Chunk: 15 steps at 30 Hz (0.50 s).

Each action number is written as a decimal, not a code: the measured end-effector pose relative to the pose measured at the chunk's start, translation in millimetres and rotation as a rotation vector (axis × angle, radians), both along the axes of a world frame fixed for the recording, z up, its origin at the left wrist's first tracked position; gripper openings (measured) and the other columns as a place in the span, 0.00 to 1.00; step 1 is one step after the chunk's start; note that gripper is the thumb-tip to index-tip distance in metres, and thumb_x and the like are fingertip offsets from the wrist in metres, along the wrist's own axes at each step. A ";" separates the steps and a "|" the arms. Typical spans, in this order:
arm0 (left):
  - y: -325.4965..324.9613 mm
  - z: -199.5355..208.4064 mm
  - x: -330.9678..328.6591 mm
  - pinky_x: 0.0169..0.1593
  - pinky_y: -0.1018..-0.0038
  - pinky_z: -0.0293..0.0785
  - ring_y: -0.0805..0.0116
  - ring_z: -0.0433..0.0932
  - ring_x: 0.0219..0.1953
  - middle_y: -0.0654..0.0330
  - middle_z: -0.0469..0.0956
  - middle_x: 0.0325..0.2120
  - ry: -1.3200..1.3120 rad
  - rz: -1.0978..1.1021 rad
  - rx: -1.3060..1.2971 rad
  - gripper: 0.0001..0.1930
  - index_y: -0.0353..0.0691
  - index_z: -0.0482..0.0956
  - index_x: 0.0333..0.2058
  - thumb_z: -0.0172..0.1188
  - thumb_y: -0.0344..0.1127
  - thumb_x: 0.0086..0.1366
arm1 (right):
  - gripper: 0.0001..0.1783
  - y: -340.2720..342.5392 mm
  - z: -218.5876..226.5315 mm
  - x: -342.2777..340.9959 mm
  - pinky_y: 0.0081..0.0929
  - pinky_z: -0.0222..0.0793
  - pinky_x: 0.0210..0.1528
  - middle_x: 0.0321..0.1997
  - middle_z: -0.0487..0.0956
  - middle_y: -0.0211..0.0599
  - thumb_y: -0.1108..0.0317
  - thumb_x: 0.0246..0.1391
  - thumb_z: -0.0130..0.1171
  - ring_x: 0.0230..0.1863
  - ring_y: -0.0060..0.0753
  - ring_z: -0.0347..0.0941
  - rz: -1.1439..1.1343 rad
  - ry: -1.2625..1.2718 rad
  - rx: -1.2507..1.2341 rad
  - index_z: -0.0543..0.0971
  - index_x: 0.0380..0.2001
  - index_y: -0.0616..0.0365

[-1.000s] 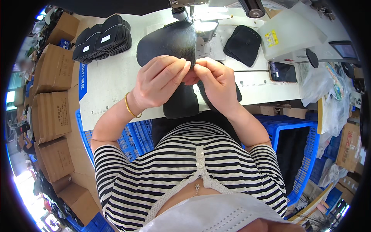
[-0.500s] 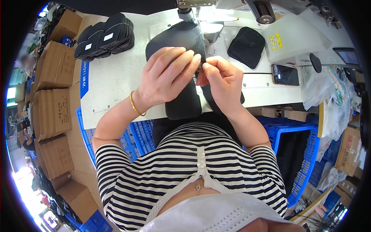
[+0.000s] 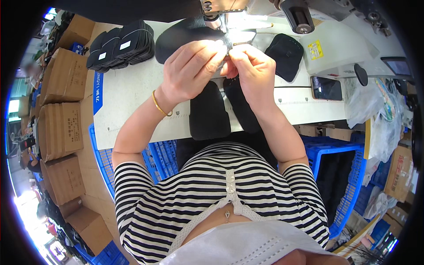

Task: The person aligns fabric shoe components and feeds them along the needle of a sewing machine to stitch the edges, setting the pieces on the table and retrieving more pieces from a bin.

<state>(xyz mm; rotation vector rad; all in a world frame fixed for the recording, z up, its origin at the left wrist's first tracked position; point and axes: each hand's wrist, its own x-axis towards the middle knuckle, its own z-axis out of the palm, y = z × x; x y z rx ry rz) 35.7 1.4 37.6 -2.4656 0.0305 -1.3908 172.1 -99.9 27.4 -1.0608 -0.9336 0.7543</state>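
A black fabric piece (image 3: 208, 112) hangs from my two hands over the front edge of the white table (image 3: 128, 95); its upper part (image 3: 181, 35) lies flat under the sewing machine (image 3: 335, 44). My left hand (image 3: 192, 66) pinches the fabric's top edge with closed fingers. My right hand (image 3: 254, 70) grips the same edge right beside it, fingertips touching those of the left. Both hands sit just below the lit needle area (image 3: 221, 22).
A stack of black fabric pieces (image 3: 121, 44) lies at the table's back left, another black piece (image 3: 285, 55) beside the machine, a phone (image 3: 326, 88) at the right. Cardboard boxes (image 3: 59, 128) line the left floor; blue crates (image 3: 335, 176) stand under the table.
Both hands have moved up and away from me toward the needle, carrying the fabric's edge with them. More of the fabric now hangs below the hands.
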 end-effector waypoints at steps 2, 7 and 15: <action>9.7 0.2 2.9 0.38 0.70 0.81 0.60 0.81 0.38 0.57 0.81 0.34 -0.015 -0.013 0.013 0.16 0.32 0.83 0.33 0.63 0.21 0.40 | 0.10 4.8 1.2 -1.8 0.13 0.67 0.26 0.19 0.80 0.30 0.71 0.59 0.53 0.22 0.11 0.71 -0.003 0.022 0.019 0.80 0.29 0.65; 27.9 1.8 7.0 0.37 0.70 0.81 0.60 0.81 0.37 0.55 0.81 0.35 -0.025 -0.059 0.075 0.16 0.32 0.81 0.34 0.62 0.28 0.41 | 0.09 3.6 -1.6 -3.0 0.13 0.67 0.26 0.23 0.81 0.32 0.72 0.61 0.52 0.23 0.12 0.70 -0.001 0.045 0.060 0.80 0.31 0.64; 30.1 2.1 16.4 0.36 0.72 0.80 0.64 0.80 0.36 0.58 0.80 0.33 -0.087 -0.026 0.057 0.14 0.32 0.81 0.33 0.62 0.24 0.42 | 0.09 -5.3 -9.4 1.0 0.14 0.67 0.27 0.26 0.82 0.34 0.72 0.61 0.52 0.22 0.13 0.70 0.048 0.080 0.041 0.80 0.34 0.63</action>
